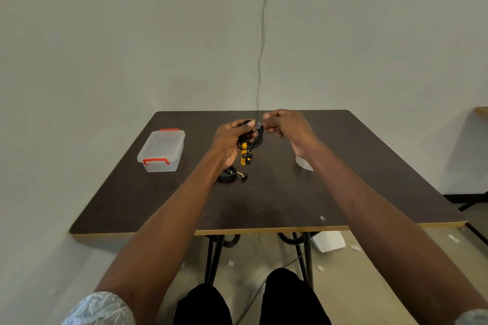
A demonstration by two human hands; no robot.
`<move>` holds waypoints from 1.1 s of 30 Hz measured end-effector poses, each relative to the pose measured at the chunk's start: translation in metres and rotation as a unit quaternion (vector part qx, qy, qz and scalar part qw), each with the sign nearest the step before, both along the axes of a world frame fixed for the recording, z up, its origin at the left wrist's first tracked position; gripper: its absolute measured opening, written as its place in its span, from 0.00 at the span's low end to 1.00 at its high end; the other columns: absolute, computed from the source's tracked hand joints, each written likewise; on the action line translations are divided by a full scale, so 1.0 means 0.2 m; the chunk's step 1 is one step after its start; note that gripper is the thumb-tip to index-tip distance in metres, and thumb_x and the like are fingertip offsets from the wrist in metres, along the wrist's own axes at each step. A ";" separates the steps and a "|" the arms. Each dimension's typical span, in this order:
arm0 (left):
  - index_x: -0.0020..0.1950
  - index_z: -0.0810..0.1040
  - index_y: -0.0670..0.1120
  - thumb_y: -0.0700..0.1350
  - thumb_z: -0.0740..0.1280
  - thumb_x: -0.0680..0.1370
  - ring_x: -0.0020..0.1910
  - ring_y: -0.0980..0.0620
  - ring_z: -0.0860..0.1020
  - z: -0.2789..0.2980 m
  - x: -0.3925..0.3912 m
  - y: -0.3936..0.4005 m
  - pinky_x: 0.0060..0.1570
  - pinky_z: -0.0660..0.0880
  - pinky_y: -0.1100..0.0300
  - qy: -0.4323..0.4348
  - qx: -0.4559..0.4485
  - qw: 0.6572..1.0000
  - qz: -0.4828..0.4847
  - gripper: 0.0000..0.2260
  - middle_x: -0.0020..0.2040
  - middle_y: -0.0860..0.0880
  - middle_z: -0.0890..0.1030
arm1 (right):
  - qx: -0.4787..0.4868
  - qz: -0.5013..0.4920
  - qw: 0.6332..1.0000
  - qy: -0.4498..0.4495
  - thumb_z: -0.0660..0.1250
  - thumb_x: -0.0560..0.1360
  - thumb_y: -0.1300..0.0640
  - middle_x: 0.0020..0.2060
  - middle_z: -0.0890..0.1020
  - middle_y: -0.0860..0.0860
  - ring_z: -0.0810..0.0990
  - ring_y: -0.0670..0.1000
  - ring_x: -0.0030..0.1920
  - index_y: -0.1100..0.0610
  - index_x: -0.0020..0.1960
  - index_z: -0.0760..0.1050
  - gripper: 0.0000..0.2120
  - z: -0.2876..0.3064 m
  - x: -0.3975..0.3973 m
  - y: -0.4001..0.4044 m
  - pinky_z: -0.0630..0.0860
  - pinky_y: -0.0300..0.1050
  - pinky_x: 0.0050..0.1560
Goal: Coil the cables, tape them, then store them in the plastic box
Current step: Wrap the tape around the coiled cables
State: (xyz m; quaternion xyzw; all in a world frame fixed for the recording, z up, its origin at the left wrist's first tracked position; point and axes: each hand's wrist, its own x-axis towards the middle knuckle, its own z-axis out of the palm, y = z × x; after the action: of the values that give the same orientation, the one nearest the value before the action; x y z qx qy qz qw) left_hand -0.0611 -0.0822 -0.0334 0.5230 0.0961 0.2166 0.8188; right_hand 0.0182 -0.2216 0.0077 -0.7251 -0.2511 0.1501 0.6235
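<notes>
Above the middle of the dark table (264, 200), the left hand (232, 140) grips a coiled black cable (254, 136), fingers and thumb curled round the top of the loops. A yellow piece (243, 154) and small black earbud-like ends hang from the coil toward the table. Just right of the coil, the right hand (284, 126) holds its fingers curled with thumb and forefinger pressed together at a small clear strip of tape (259, 124) that meets the coil; whether the fingertips pinch the strip itself is hard to tell.

On the table below the left hand lies a second black cable bundle (232, 174), partly hidden by the wrist. Toward the table's left side, well apart from the hands, stands the clear plastic box (161, 150), its lid on and red latches at both ends. On the table under the right wrist shows a pale, translucent round thing (303, 162), mostly covered by the forearm. Near the table's front edge lies a tiny clear scrap (322, 217).
</notes>
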 end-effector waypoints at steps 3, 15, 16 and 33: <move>0.48 0.81 0.37 0.35 0.70 0.75 0.31 0.53 0.81 0.00 0.01 0.00 0.33 0.78 0.64 0.011 0.008 1.000 0.014 0.03 0.35 0.45 0.83 | -0.047 0.010 0.999 -0.026 0.72 0.74 0.57 0.34 0.82 0.52 0.77 0.45 0.32 0.59 0.44 0.80 0.05 0.00 -0.02 0.02 0.69 0.34 0.33; 0.42 0.80 0.34 0.36 0.72 0.74 0.27 0.53 0.79 0.05 0.06 -0.03 0.26 0.74 0.65 0.085 0.008 0.996 0.033 0.05 0.31 0.44 0.81 | -0.038 0.018 0.999 0.001 0.73 0.70 0.65 0.32 0.81 0.54 0.78 0.46 0.30 0.59 0.37 0.79 0.05 -0.03 0.00 0.02 0.70 0.35 0.31; 0.44 0.80 0.34 0.37 0.72 0.74 0.29 0.52 0.79 0.05 0.06 -0.02 0.30 0.76 0.64 0.085 0.008 0.996 0.021 0.05 0.33 0.43 0.81 | -0.029 0.015 0.999 -0.008 0.73 0.70 0.66 0.31 0.80 0.53 0.77 0.44 0.29 0.60 0.37 0.79 0.05 -0.03 0.00 0.02 0.70 0.33 0.30; 0.51 0.79 0.40 0.34 0.65 0.78 0.34 0.55 0.81 0.11 0.06 0.03 0.40 0.79 0.59 0.155 0.096 0.981 -0.072 0.05 0.37 0.47 0.84 | 0.033 0.080 0.985 0.151 0.66 0.78 0.62 0.34 0.81 0.51 0.79 0.47 0.35 0.57 0.45 0.78 0.05 -0.08 0.14 -0.05 0.73 0.39 0.37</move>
State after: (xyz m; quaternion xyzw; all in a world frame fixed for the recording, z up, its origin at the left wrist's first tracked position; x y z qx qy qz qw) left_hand -0.0482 -0.0754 -0.0109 0.6323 0.1622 0.0813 0.7532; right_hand 0.0471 -0.2313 -0.0093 -0.6511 -0.2162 0.2987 0.6634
